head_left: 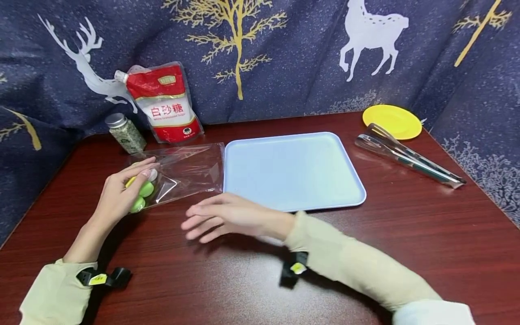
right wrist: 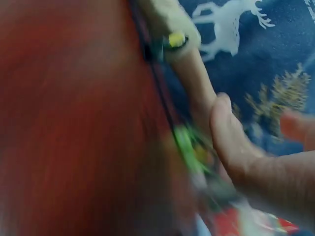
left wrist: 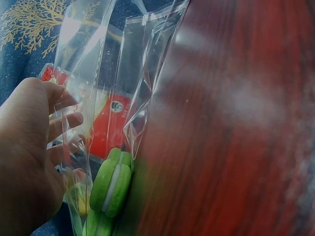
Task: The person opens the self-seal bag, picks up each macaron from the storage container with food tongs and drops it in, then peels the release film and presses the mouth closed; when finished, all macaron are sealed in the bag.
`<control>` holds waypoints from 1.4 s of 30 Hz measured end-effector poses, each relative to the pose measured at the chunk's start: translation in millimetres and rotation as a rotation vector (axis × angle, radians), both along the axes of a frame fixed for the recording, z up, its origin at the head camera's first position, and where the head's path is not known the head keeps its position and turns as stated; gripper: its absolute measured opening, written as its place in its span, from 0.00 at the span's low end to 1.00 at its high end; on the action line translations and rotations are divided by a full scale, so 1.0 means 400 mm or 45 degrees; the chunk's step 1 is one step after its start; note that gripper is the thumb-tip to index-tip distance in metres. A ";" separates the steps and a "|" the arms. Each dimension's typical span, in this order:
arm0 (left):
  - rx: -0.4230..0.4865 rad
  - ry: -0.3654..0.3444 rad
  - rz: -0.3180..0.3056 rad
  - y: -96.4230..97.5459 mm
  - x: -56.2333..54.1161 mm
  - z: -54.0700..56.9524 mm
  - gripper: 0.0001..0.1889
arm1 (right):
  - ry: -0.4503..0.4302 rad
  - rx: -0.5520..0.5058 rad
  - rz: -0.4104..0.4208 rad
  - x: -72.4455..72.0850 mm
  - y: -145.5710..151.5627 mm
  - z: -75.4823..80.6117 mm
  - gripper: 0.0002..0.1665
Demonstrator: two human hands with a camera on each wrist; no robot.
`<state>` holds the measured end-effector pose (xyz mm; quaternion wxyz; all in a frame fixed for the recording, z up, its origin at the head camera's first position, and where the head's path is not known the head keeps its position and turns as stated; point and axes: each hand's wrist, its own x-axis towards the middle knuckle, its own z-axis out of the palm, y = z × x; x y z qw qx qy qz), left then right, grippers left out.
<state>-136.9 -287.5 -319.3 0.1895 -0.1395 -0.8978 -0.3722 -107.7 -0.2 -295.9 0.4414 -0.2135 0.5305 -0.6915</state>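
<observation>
A clear plastic bag [head_left: 188, 169] lies flat, with green macarons [head_left: 145, 189] and a yellow one [head_left: 131, 181] at its left end. My left hand [head_left: 122, 185] grips that end, thumb on the near side; the film shows in front of its fingers in the left wrist view. There, a green macaron [left wrist: 112, 184] with pale filling stands on edge beside the palm. My right hand [head_left: 231, 216], blurred, hovers before the bag and the tray's near edge, fingers extended and holding nothing. The right wrist view shows this hand [right wrist: 256, 162] with thumb and fingers apart.
A pale blue tray [head_left: 292, 171] touches the bag's right end. Behind stand a red-and-white sugar pouch [head_left: 165, 106] and a spice jar [head_left: 127, 135]. Tongs [head_left: 410, 158] and a yellow plate [head_left: 392, 122] are at the right. A patterned cloth [head_left: 280, 54] hangs along the back.
</observation>
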 end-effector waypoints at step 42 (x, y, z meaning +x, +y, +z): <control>-0.637 -0.499 -0.358 0.156 -0.209 0.151 0.21 | -0.397 0.028 -0.490 -0.008 -0.188 -0.088 0.22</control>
